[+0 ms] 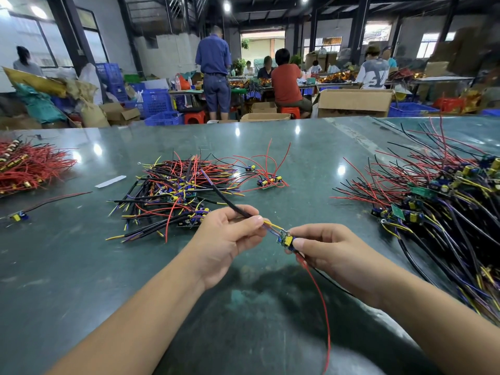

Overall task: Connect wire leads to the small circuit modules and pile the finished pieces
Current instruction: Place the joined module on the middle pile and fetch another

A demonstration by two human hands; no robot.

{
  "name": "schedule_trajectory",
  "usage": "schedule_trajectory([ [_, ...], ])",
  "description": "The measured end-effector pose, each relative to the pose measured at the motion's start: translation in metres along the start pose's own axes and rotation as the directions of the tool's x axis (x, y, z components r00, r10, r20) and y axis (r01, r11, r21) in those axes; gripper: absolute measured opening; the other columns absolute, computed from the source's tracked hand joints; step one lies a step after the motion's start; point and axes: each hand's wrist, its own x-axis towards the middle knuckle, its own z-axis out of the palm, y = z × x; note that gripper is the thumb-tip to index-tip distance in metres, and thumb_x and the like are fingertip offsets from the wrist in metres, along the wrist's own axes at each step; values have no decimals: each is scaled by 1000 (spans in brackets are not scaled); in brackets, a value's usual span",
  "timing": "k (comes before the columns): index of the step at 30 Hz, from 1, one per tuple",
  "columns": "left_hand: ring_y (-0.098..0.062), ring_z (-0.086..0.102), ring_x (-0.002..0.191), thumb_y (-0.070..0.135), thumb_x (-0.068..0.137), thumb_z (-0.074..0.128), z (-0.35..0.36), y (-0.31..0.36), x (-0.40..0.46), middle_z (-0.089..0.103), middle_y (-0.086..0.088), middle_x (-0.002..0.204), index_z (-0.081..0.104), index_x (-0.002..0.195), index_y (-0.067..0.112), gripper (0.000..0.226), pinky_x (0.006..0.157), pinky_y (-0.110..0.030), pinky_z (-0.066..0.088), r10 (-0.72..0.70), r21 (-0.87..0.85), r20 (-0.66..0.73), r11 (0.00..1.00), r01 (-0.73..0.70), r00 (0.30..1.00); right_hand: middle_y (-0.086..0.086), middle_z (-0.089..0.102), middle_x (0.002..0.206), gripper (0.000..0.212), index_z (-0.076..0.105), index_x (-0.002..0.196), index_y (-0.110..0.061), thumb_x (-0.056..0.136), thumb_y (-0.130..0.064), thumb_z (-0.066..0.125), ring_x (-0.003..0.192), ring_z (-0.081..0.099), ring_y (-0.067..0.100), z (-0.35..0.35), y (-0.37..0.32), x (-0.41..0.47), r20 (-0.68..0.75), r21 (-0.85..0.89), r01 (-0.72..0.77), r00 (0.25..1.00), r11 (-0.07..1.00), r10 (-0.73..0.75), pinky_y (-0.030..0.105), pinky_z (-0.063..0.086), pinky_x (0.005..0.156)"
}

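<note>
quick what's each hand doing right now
Left hand: pinching the black sheathed cable near its yellow lead.
Right hand: pinching the small circuit module.

A dark green glossy bench [270, 307] is filling the near scene, reflecting ceiling lights. A tangle of black, red and yellow wires with small modules [173, 190] is lying at its middle. Just right of it, a few red-wired modules [267, 181] are sitting apart. A red wire bundle [29, 166] is resting at the far left, a lone module [19, 216] lying nearer. A white strip [110, 182] is lying between them. A large heap [443, 212] is spreading along the right.
</note>
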Motion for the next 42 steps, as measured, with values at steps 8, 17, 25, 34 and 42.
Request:
schedule_trajectory([
  [8, -13, 69, 62, 6, 72, 71, 4, -9, -1, 71, -4, 71, 58, 88, 12, 22, 56, -21, 53, -16, 36, -22, 999, 17, 1000, 1, 63, 80, 14, 69, 93, -10, 92, -5, 56, 75, 50, 9, 4, 0, -4, -20, -159, 34, 999, 987, -38, 22, 38, 72],
  [17, -13, 69, 63, -4, 76, 68, 9, -9, -2, 70, -5, 66, 62, 80, 10, 16, 58, -20, 54, 85, 85, -12, 993, -83, 996, 4, 63, 74, 19, 69, 80, -10, 78, -29, 70, 71, 59, 15, 9, -2, -2, -7, -53, 22, 1000, 998, -22, 27, 48, 69],
  [25, -12, 68, 61, -3, 78, 68, 11, -8, -6, 71, -7, 68, 62, 86, 10, 17, 56, -19, 53, 45, 104, 51, 993, -50, 998, 2, 65, 63, 17, 67, 81, -5, 91, -13, 57, 59, 61, 11, 10, 7, -2, -15, -173, 137, 990, 975, -142, 17, 48, 60],
  [34, -13, 68, 58, -3, 75, 67, 9, -7, -6, 70, -8, 68, 64, 83, 11, 15, 54, -20, 55, -103, -12, 78, 994, 104, 992, 4, 63, 70, 13, 62, 83, -23, 86, -34, 55, 63, 54, 8, 2, 2, -4, 139, -525, 332, 942, 784, -306, 27, 44, 62],
  [42, -13, 68, 68, -2, 82, 64, 9, -9, -4, 70, -5, 71, 68, 84, 13, 15, 64, -21, 55, 108, 6, -45, 994, -108, 993, 0, 70, 81, 32, 65, 101, -23, 74, -17, 80, 64, 66, 17, 8, 9, -4, 7, -263, 131, 991, 956, -134, 24, 53, 68],
])
